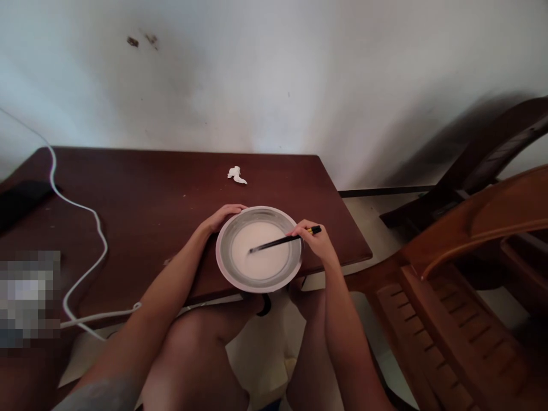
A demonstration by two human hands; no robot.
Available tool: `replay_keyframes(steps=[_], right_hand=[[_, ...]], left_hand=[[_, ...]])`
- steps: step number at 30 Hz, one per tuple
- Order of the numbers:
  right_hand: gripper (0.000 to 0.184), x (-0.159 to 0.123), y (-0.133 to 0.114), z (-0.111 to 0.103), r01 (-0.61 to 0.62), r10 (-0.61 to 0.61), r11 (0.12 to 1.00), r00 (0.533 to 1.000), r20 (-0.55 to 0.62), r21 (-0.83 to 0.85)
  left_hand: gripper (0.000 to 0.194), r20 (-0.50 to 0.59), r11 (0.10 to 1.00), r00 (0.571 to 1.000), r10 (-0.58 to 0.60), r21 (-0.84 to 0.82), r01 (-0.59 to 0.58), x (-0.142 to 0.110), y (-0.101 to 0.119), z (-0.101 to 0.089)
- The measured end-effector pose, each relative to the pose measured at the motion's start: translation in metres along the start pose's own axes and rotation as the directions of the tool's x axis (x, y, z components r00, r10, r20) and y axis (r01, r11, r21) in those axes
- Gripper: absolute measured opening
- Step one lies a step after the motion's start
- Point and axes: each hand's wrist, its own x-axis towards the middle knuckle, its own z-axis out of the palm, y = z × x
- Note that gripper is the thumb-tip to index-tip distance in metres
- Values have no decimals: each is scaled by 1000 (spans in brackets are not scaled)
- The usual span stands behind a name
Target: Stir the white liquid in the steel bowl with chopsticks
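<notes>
A round metal bowl (225,260) sits at the table's front edge, its near side jutting out over my knees. Pale, milky liquid (252,240) covers its bottom. My left hand (225,215) curls around the bowl's far left rim, with the fingertips partly hidden behind it. Over the right rim, my right hand (314,236) is closed on black chopsticks (274,242) with yellow bands near their top ends. Their lower tips dip into the liquid near the middle of the bowl and look slightly blurred.
Behind the bowl, a crumpled white tissue (237,174) lies on the dark red table (128,188). A white cable (100,228) winds across the left side, near a black flat object (25,200) and a pixelated patch. Wooden chairs (479,240) stand at right; a wall rises behind.
</notes>
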Motion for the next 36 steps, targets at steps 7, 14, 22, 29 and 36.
replay_keyframes(steps=[7, 14, 22, 29, 36], right_hand=[[42, -5, 5, -21, -4, -30, 996, 934, -355, -93], [21, -13, 2, 4, 32, -35, 997, 999, -41, -66], [40, -24, -6, -20, -39, 15, 996, 956, -293, -77], [25, -9, -2, 1, 5, -13, 997, 994, -105, -78], [45, -8, 0, -19, -56, 22, 993, 949, -314, -99]], left_hand=[[38, -2, 1000, 1000, 2, 4, -2, -2, 4, 3], [37, -10, 997, 999, -35, -63, 34, -4, 7, 5], [36, 51, 997, 999, -6, -72, 10, 5, -6, -6], [37, 35, 1000, 999, 2, -28, -1, 7, -8, -9], [37, 30, 1000, 1000, 1, -30, 0, 6, -9, -7]])
